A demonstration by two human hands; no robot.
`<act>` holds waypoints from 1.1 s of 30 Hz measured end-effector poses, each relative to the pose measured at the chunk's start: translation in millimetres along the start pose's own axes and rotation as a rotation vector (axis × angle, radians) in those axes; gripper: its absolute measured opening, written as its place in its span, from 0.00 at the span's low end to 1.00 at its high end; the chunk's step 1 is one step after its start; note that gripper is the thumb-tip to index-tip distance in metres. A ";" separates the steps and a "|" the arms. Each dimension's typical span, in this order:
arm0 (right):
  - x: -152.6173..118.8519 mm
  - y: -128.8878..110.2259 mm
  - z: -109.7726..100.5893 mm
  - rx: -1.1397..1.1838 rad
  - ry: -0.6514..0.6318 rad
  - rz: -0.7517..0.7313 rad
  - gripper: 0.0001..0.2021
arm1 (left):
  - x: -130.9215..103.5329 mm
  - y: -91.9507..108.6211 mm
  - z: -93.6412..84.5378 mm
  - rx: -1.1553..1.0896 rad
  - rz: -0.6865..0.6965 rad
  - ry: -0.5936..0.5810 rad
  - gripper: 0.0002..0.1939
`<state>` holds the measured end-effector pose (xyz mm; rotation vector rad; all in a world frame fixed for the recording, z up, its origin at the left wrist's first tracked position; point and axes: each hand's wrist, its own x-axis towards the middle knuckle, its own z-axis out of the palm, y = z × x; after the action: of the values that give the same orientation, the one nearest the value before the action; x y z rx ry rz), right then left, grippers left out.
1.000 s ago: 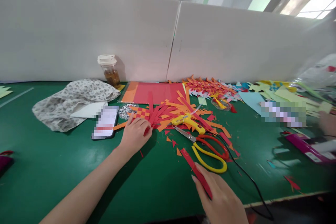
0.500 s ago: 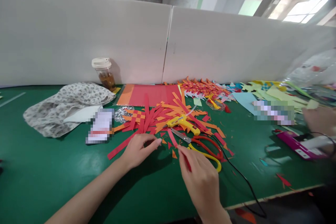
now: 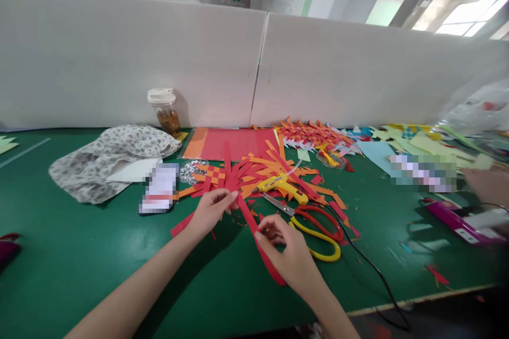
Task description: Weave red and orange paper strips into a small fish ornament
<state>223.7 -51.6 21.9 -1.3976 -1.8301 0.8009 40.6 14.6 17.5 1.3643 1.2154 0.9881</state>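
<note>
Red strip (image 3: pixel 247 214), now pinched by both hands (image 3: pixel 290 254)

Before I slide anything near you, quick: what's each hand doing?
Left hand: closed, pinching the upper end of a red paper strip.
Right hand: closed, pinching the same strip lower down.

Long red paper strip (image 3: pixel 251 222), slanted

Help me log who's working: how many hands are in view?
3: left hand and right hand on a red paper strip, front centre; another person's hand, blurred, at the far right. Their other hand may be hidden.
</note>
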 end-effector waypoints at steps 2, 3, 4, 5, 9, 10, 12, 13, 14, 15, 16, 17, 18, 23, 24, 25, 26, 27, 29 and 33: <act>-2.2 -0.3 -4.3 0.051 -0.059 -0.035 0.05 | 1.2 -1.9 -1.1 -0.020 0.006 -0.009 0.19; -3.0 -0.4 -5.9 0.053 -0.069 -0.073 0.08 | 1.7 -3.0 -1.4 -0.031 0.010 -0.015 0.19; -3.4 -0.4 -7.0 0.054 -0.082 -0.115 0.12 | 2.0 -4.0 -1.6 -0.041 0.011 -0.019 0.18; -3.7 -0.4 -7.7 0.063 -0.105 -0.154 0.15 | 2.2 -5.0 -1.6 -0.046 0.010 -0.018 0.18; -3.9 -1.5 -7.6 0.151 -0.197 -0.241 0.24 | 1.5 -7.5 0.1 -0.029 0.026 -0.022 0.16; -3.8 -2.3 -7.0 0.163 -0.176 -0.251 0.23 | 1.2 -8.1 0.9 -0.029 0.033 -0.029 0.16; -3.1 -5.0 -5.7 0.154 -0.093 -0.267 0.16 | 0.9 -9.5 2.8 -0.053 0.031 -0.038 0.14; -2.3 -6.7 -5.3 0.136 -0.047 -0.277 0.12 | 0.9 -10.3 3.6 -0.073 0.021 -0.032 0.13; -1.3 -8.6 -4.8 0.114 -0.006 -0.288 0.09 | 1.1 -11.0 4.2 -0.095 0.007 -0.022 0.13; -0.1 -10.5 -4.2 0.090 0.024 -0.288 0.07 | 1.4 -11.7 4.5 -0.117 -0.004 -0.014 0.13; 1.3 -12.4 -3.3 0.072 0.047 -0.277 0.09 | 1.8 -12.0 4.5 -0.139 -0.011 -0.008 0.13; 2.8 -14.0 -1.8 0.068 0.067 -0.246 0.13 | 2.1 -12.1 4.3 -0.158 -0.014 -0.011 0.13; 4.2 -15.0 0.3 0.075 0.088 -0.192 0.16 | 2.4 -11.6 3.9 -0.174 -0.017 -0.018 0.13; 8.3 -9.2 16.1 0.202 0.137 0.043 0.21 | 1.1 -5.4 1.4 -0.208 -0.019 -0.054 0.16; 8.2 -6.9 18.5 0.219 0.137 0.078 0.20 | 0.7 -4.5 1.4 -0.211 -0.021 -0.059 0.17; 7.9 -4.9 20.2 0.236 0.133 0.112 0.20 | 0.5 -4.0 1.4 -0.220 -0.023 -0.061 0.17; 7.3 -3.4 21.1 0.250 0.132 0.143 0.19 | 0.7 -3.9 1.3 -0.233 -0.024 -0.051 0.17; 6.6 -2.3 21.3 0.259 0.136 0.169 0.19 | 1.2 -4.3 1.0 -0.250 -0.020 -0.027 0.17; 5.0 -1.7 20.2 0.262 0.161 0.188 0.19 | 3.0 -5.6 -1.0 -0.296 -0.004 0.063 0.15; 1.6 -2.2 17.3 0.245 0.251 0.154 0.19 | 6.7 -5.6 -9.1 -0.406 -0.011 0.257 0.14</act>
<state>208.1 -51.7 14.0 -1.4194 -1.3981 0.8526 31.9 22.5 13.0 0.9319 1.1272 1.3487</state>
